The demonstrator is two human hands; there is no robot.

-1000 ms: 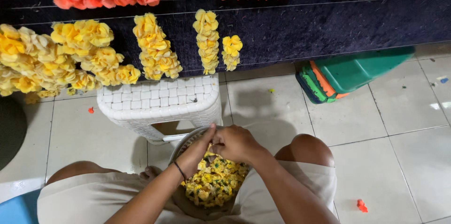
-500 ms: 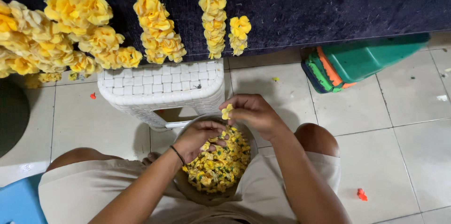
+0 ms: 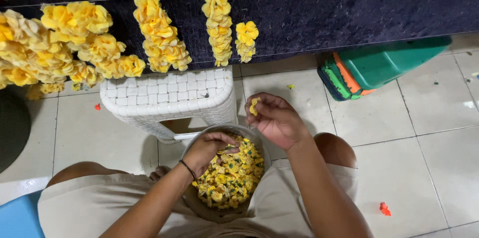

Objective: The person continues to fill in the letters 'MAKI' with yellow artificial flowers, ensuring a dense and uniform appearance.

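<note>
Yellow flower (image 3: 254,106) pinched in right hand (image 3: 275,119)

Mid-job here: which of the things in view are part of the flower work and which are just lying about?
In use:
right hand pinching a yellow flower
left hand in the bowl of yellow flowers
yellow garlands on the dark cloth

Lying about:
white woven stool
green crates
red scrap on the floor

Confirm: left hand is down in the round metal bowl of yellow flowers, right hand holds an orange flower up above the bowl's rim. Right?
Not quite. In the head view the right hand pinches a small yellow flower, not an orange one. The rest stands: the left hand is down in the round metal bowl of yellow flowers.
</note>
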